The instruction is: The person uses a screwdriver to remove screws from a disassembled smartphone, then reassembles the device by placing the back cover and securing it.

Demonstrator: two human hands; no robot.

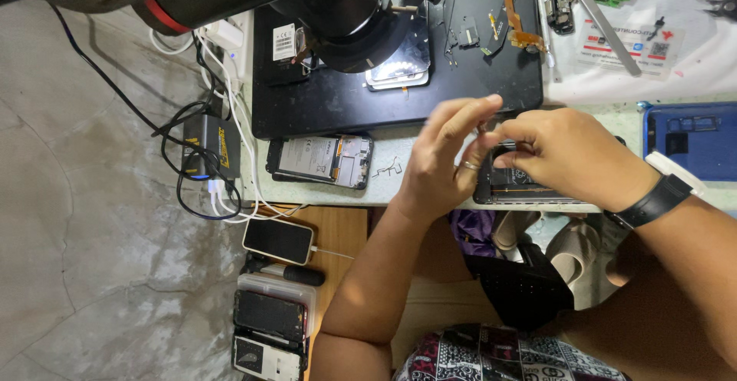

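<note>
My left hand [441,158] hovers over the bench edge with its fingers spread and a ring on one finger; it holds nothing I can see. My right hand [564,155], a black band on its wrist, rests on an opened phone [507,189] lying at the front edge, fingertips pinched together over the phone's top end. Whether something tiny sits between those fingertips cannot be made out. Both hands almost touch above the phone, which is mostly hidden under them.
A black work mat [345,105] carries a microscope body [345,13], phone parts and flex cables [514,13]. Another opened phone [322,158] lies left of my hands. A blue tray [691,139] is right. A charger with cables [211,147], phones [278,240] sit below left.
</note>
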